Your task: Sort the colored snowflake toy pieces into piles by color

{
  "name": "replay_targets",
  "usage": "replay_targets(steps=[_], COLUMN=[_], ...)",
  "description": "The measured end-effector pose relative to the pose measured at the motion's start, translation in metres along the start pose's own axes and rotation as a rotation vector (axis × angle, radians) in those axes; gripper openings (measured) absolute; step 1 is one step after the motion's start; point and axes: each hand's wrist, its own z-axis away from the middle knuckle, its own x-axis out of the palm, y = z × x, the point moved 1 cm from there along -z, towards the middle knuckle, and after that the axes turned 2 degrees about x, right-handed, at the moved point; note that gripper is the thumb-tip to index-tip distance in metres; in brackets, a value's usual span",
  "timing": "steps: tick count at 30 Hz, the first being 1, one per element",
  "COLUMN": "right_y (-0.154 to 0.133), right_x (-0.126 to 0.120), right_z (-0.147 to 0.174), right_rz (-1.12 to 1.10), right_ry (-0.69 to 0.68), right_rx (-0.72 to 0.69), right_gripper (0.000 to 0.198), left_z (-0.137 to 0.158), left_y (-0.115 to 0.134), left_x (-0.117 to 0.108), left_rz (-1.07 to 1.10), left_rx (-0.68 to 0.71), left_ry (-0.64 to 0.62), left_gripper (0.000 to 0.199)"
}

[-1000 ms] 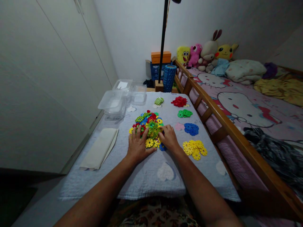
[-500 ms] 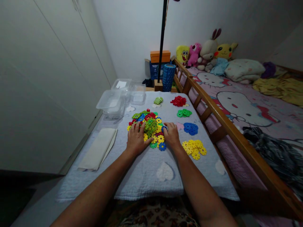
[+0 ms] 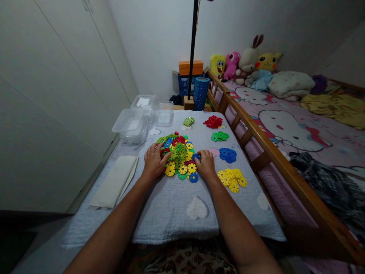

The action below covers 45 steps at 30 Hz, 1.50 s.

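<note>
While the white lettering on the far blue box (image 3: 182, 87) is too small to read, the head view shows your left hand (image 3: 154, 161) loosely spread, resting against the left of the mixed pile (image 3: 180, 152) of notched plastic discs, mid-table on crinkled cloth (image 3: 171, 217). Your half-curled right hand (image 3: 205, 163) touches a blue disc (image 3: 195, 156) at the pile's right; whether it grips, I cannot tell.

The pile (image 3: 179, 152) of flat, notched plastic discs, red, yellow, blue and two greens, lies jumbled between the hands, touching the left hand (image 3: 154, 161). A blue disc (image 3: 195, 156) touches the fingertips of the right hand (image 3: 205, 163); whether it is gripped is unclear. Right of that hand lie yellow discs (image 3: 233, 175) and blue discs (image 3: 227, 155); beyond it, green discs (image 3: 220, 136), red discs (image 3: 213, 122) and lime discs (image 3: 188, 121).
</note>
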Motion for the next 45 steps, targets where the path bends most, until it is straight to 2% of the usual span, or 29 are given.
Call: replay_targets(steps=[4,8,13,16,20,28,31,34,38,41,45], right_y=[0.001,0.006,0.033,0.060,0.093,0.120,0.123,0.118,0.090,0.059,0.031], right_x=[-0.003,-0.012,-0.041,-0.064,-0.082,-0.079,-0.079,-0.081,-0.074,-0.058,-0.038], right_z=[-0.002,-0.005,-0.015,-0.019,-0.022,-0.025,-0.025,-0.023,-0.022,-0.020,-0.014], right_rz=[-0.115,-0.259,-0.323,-0.299,-0.203,-0.074,-0.027,0.037,0.005,-0.090,-0.127], right_ry=[0.034,0.077,0.237,0.319,0.314,0.279,0.273,0.324,0.375,0.245,-0.043], right_rx=[0.030,0.042,0.112,0.202,0.327,0.448,0.423,0.385,0.233,0.035,-0.133], right_gripper=[0.005,0.008,0.014,0.018,0.019,0.025,0.026,0.027,0.023,0.015,0.012], left_z=[-0.012,-0.017,-0.012,-0.010,-0.009,-0.009,-0.010,-0.010,-0.010,-0.010,-0.010], left_y=[-0.019,-0.029,-0.035,-0.036,-0.036,-0.034,-0.034,-0.034,-0.036,-0.037,-0.040], left_x=[0.006,0.009,0.009,0.008,0.006,0.003,0.003,0.004,0.006,0.007,0.009], left_rz=[0.060,0.128,0.210,0.270,0.317,0.313,0.301,0.299,0.295,0.294,0.309], left_rx=[-0.071,-0.098,-0.127,-0.143,-0.141,-0.098,-0.088,-0.080,-0.073,-0.072,-0.060], left_ry=[0.009,-0.041,-0.042,-0.013,-0.005,-0.008,-0.002,0.006,0.013,0.025,0.039], left_gripper=[0.054,0.056,0.058,0.057,0.051,0.043,0.041,0.040,0.038,0.036,0.034])
